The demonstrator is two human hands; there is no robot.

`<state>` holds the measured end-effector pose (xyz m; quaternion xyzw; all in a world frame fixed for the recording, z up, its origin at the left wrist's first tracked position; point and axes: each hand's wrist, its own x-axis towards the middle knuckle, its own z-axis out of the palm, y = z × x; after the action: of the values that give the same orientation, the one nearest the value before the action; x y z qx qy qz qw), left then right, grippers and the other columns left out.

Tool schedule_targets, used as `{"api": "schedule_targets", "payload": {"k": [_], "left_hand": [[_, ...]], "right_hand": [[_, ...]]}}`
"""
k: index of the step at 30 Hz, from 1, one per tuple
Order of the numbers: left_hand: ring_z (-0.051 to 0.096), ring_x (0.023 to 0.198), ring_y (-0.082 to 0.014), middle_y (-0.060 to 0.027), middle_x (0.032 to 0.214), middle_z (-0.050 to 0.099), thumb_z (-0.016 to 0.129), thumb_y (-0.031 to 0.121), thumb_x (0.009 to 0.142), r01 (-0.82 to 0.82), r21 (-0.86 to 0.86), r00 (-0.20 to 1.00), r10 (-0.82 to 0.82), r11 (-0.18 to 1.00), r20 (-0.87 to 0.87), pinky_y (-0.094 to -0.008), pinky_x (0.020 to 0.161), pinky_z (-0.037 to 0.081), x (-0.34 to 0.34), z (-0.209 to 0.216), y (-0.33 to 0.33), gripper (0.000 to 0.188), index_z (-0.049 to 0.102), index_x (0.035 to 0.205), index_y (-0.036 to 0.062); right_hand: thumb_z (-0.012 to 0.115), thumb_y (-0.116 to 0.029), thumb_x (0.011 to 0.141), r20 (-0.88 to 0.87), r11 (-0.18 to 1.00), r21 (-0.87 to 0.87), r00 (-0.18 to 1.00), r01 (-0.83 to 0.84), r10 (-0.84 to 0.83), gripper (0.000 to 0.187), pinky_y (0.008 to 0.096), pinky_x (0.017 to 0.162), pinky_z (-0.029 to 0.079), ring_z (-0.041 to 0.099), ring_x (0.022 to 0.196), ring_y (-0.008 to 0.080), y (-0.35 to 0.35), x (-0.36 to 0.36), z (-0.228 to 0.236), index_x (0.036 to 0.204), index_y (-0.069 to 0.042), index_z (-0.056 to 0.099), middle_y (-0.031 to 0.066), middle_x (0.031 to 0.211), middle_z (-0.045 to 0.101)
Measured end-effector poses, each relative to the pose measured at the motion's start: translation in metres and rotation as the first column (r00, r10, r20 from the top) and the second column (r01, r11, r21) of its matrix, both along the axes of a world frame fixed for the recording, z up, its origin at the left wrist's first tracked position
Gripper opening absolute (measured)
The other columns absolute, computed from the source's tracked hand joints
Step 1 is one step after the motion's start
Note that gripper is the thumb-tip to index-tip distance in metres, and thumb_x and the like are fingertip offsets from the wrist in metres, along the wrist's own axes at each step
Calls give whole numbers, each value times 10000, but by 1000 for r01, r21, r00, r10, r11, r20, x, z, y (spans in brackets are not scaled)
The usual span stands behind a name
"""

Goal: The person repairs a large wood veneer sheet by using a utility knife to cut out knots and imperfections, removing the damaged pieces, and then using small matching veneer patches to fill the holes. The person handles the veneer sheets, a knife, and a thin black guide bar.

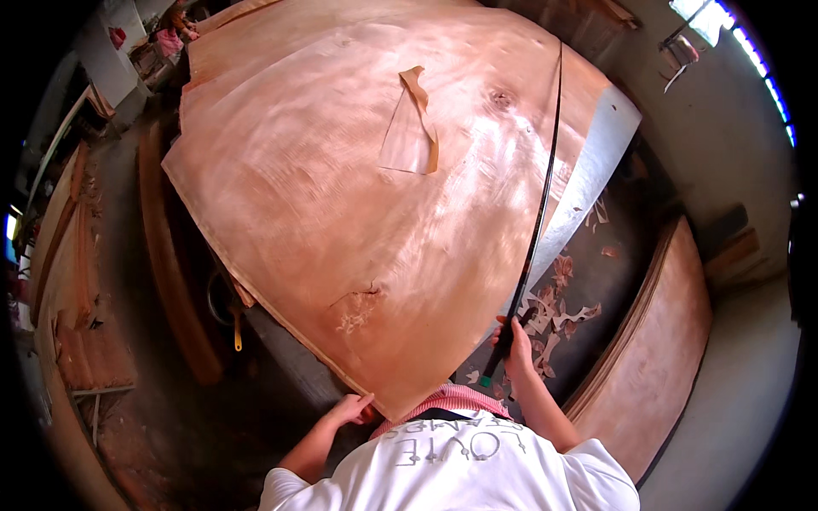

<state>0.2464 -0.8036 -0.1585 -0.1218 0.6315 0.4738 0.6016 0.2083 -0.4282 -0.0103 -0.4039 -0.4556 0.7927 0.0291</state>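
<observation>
A broad, pale brown wood veneer sheet (324, 213) spreads in front of me, with a knot and crack near its close end. My left hand (348, 410) is closed on the sheet's near corner, its fingers at the edge. In my right hand (515, 351) is the thick end of a long thin black rod (545, 194), green at its butt. The rod lies across the sheet's right side, tapering toward the far edge. A narrow curled veneer strip (417, 89) stands beside a lighter patch in the middle of the sheet.
A shiny metal surface (588, 170) shows along the sheet's right side. Veneer scraps (554, 324) litter the floor there, left of a veneer stack (656, 341). Long boards (166, 264) and a yellow-handled tool (238, 334) are on the left. Another person (177, 30) is at the far left.
</observation>
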Motion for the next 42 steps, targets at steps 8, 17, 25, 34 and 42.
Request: {"api": "schedule_targets", "payload": {"k": [8, 17, 25, 34, 42], "left_hand": [[591, 577, -132, -37, 780, 643, 400, 505, 902, -27, 381, 935, 159, 924, -318, -264, 539, 485, -64, 51, 62, 515, 615, 1015, 50], [564, 559, -154, -64, 671, 602, 631, 352, 813, -176, 101, 782, 201, 979, -589, -257, 507, 447, -163, 35, 40, 353, 581, 968, 39], [523, 983, -343, -211, 1090, 523, 606, 315, 812, -396, -332, 150, -296, 856, -943, -421, 847, 417, -195, 48, 91, 496, 476, 1163, -10], [600, 905, -259, -167, 1008, 616, 564, 364, 834, 726, -208, 344, -608, 655, -715, -344, 780, 471, -104, 130, 442, 458, 554, 1152, 35], [573, 973, -300, -171, 1055, 601, 560, 364, 835, 694, -417, 91, -645, 587, -759, -364, 817, 453, -119, 160, 623, 447, 550, 1163, 61]], "right_hand": [[377, -232, 944, -32, 911, 125, 916, -394, 401, 314, 311, 721, 500, 628, 834, 218, -48, 0, -36, 1196, -55, 438, 95, 934, 619], [550, -300, 851, 409, 270, 694, 674, -668, 616, 396, 375, 694, 456, 580, 791, 297, 6, 35, -14, 1105, -9, 462, 160, 840, 564], [614, -329, 779, 681, 202, 564, 590, -800, 434, 548, 409, 733, 461, 574, 878, 342, 129, 92, -55, 1153, 23, 424, 216, 937, 567], [527, -272, 819, 646, 136, 624, 606, -769, 465, 329, 437, 720, 467, 606, 820, 336, 312, 141, -89, 1092, -98, 588, 173, 876, 635], [533, -211, 776, 717, 225, 569, 611, -791, 335, 315, 420, 704, 474, 609, 812, 326, 476, 199, -57, 1077, -174, 615, 155, 862, 638]]}}
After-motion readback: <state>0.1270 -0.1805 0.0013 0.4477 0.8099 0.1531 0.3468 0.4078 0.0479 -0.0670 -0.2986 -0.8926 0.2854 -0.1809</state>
